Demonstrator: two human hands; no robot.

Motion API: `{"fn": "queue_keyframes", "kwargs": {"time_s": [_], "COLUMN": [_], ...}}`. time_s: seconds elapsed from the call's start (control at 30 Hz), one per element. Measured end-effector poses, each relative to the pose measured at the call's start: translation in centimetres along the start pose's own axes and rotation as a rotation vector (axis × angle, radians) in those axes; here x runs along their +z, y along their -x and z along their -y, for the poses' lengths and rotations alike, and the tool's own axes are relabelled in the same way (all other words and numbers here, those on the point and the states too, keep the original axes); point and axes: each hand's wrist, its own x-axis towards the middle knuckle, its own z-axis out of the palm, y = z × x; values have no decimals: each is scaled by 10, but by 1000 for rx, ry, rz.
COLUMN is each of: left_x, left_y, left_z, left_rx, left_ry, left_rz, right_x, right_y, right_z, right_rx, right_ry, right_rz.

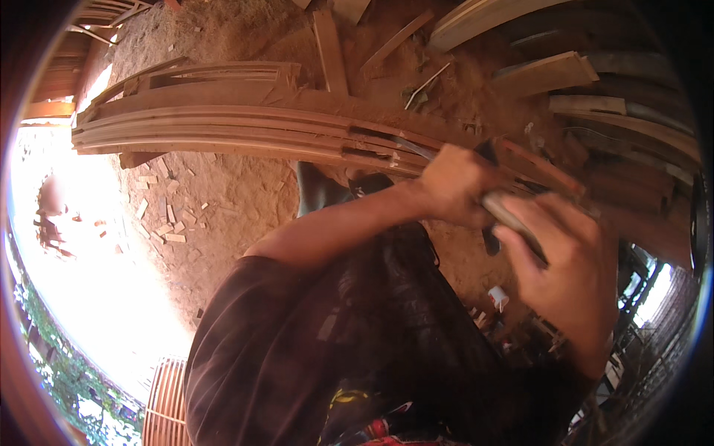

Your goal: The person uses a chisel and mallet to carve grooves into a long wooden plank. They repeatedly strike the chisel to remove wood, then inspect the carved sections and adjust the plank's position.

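I have a long wooden stack [245, 134] of narrow boards running across my view, and I place everything by it. My left hand [461, 182] is over the near edge of its right half, fingers curled tight around a dark, narrow strip [414, 149] that pokes out toward the boards. My right hand [564, 241] is on the near side of the stack's right end, its fingers clamped on a greyish-brown handle [507, 213]. Motion blur leaves me unable to tell whether strip and handle are one tool.

The ground [253, 193] around the stack is reddish-brown and looks dusty. On it, to the near side of the stack's left half, I see a scatter of small wood offcuts [169, 215]. Beyond the stack, a plank [330, 52] lies pointing away from it, and a thin pale stick [427, 84] is to that plank's right. Past the stack's right end, more boards [550, 76] are spread about. A small white cup [497, 297] is well to the near side of that end. Glaring daylight fills the space off the left end, with green foliage [71, 379] and a slatted wooden piece [165, 405] nearer me than the stack.
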Motion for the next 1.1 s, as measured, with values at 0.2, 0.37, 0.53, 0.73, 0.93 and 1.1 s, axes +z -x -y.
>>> {"fn": "queue_keyframes", "kwargs": {"time_s": [0.2,0.37,0.53,0.73,0.93,1.1], "left_x": [-11,12,2,-11,1,38], "left_y": [11,4,-1,7,20,9], "left_z": [51,53,50,32,45,66], "left_rx": [-111,-196,-119,12,-86,-290], "left_ry": [-35,-295,-240,-128,-232,-552], "left_rz": [2,147,47,-147,-63,234], "right_x": [40,84,67,35,71,143], "right_y": [-50,-22,-29,-23,-31,-11], "right_z": [-23,-89,-73,-18,-53,-147], "right_rx": [11,103,27,-52,-41,17], "right_ry": [-13,-208,-141,69,-55,-261], "right_rz": [-136,-275,-303,-217,-274,-333]}}
